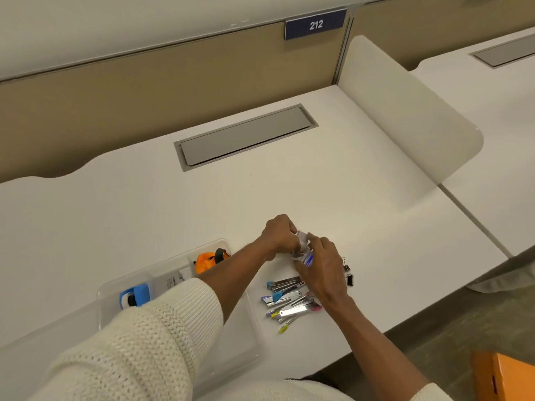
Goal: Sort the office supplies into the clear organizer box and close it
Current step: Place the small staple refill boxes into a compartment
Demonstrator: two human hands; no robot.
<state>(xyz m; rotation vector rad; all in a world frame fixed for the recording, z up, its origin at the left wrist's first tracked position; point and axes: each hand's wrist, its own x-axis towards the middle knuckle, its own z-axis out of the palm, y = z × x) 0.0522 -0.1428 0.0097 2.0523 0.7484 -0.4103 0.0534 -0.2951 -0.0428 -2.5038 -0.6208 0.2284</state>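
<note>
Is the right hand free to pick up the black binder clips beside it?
Probably not yet. The right hand and left hand both grip a small clear packet. The binder clips lie uncovered just right of it, once the packet is released.

Office: partitioned desk (289,183), number plate "212" (315,24).

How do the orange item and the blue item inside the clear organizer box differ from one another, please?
The orange item sits in the far compartment of the clear organizer box, while the blue item sits in a nearer one, further left. The orange item carries a dark part on top; the blue item shows white and black parts at its near end. The sleeve partly hides the blue item, the forearm the orange one. Both lie untouched inside the box.
</note>
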